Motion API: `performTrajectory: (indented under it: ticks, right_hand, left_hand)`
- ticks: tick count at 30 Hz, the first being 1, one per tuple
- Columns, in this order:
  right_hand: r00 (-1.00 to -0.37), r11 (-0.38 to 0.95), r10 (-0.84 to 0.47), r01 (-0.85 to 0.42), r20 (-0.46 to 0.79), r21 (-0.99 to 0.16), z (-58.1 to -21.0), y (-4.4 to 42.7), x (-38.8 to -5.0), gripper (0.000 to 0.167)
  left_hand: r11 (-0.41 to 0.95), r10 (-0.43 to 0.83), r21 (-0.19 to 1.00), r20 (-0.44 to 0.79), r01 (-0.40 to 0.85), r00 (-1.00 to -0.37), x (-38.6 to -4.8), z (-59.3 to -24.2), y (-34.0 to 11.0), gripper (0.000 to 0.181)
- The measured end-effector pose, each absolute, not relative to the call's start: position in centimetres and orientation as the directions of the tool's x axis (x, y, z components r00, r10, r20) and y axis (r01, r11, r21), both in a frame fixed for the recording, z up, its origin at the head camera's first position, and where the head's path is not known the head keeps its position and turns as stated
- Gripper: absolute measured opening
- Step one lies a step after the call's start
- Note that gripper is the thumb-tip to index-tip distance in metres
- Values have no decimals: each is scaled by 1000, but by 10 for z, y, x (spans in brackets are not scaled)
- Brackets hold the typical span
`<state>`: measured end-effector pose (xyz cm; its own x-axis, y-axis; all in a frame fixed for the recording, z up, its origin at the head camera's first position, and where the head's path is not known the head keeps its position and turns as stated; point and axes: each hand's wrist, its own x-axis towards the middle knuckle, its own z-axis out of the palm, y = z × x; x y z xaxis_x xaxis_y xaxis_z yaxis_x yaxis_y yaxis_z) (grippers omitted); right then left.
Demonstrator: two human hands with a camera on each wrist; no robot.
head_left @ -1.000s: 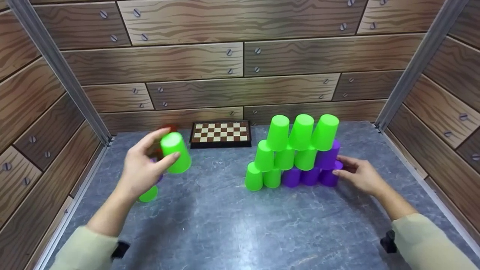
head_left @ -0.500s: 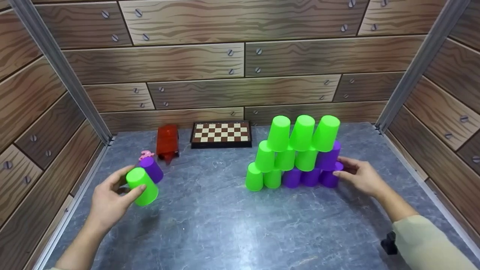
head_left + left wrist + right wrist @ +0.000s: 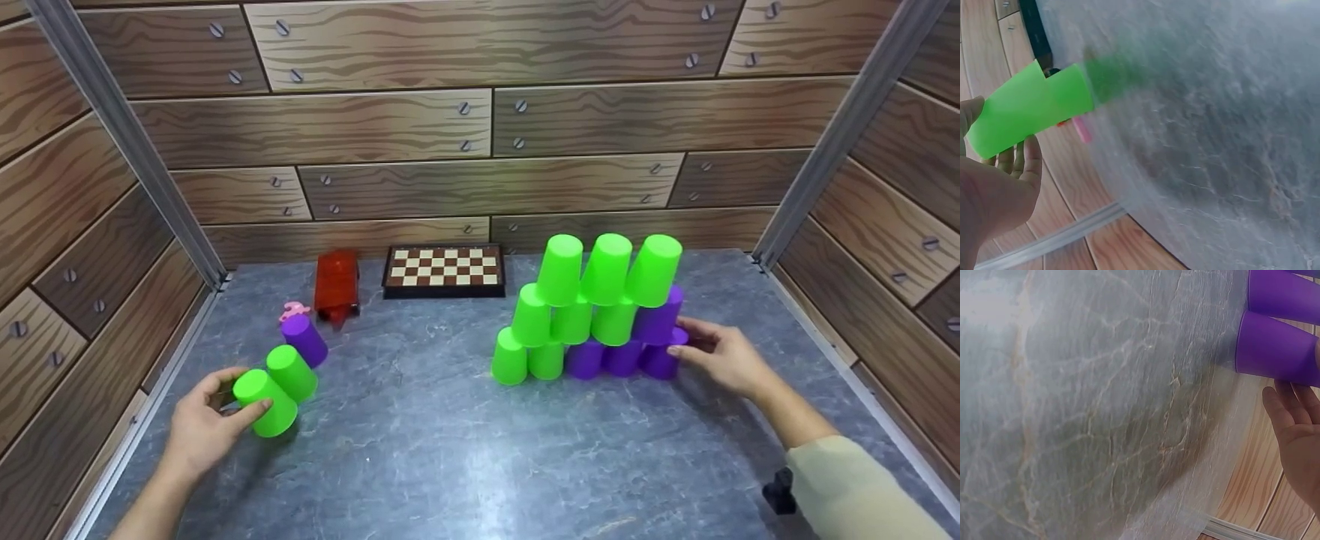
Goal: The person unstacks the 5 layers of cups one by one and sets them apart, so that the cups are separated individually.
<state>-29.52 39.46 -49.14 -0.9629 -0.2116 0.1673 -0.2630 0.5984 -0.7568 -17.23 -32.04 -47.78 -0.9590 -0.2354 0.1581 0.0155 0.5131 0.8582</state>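
Observation:
In the head view my left hand [image 3: 202,427] holds an upside-down green cup [image 3: 266,409] between thumb and fingers. A second green cup [image 3: 292,373] stands right behind it, then a purple cup [image 3: 306,341]. The left wrist view shows the held green cup [image 3: 1010,115] overlapping the other. On the right, upside-down cups form a stepped stack: green cups [image 3: 561,270] on top, green and purple ones [image 3: 585,360] below. My right hand [image 3: 724,360] grips the end purple cup [image 3: 661,360] of the bottom row, its thumb in front. That purple cup [image 3: 1275,349] also appears in the right wrist view.
A checkered board [image 3: 444,271] lies near the back wall. Left of it is a red object [image 3: 336,285], with a small pink item [image 3: 294,310] behind the lone purple cup. Wood-patterned walls [image 3: 480,120] enclose the grey marbled table [image 3: 420,450] at the back and sides.
My left hand has carried the green cup leftward, down and nearer to me, uncovering the red object, the pink item and the other cups there. The right hand has stayed on the purple cup.

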Motion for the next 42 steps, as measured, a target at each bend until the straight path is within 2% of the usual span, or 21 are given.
performTrajectory:
  ticks: [7, 17, 25, 42]
  right_hand:
    - [-964, 599, -214, -258, 159, -758, -489, 395, -295, 62]
    - [-956, 556, -217, -286, 196, -781, -493, 394, -297, 56]
    - [-960, 576, -210, -274, 184, -770, -494, 396, -298, 56]
    - [-960, 586, -213, -274, 181, -762, -493, 395, -297, 57]
  left_hand:
    - [543, -208, 839, 102, -28, -973, -174, -487, -323, 61]
    - [562, -199, 825, 66, -59, -978, -175, -496, -321, 61]
    - [555, -191, 827, 22, -89, -981, -178, -500, -320, 66]
    - [551, -171, 831, 26, -74, -985, -178, -502, -321, 72]
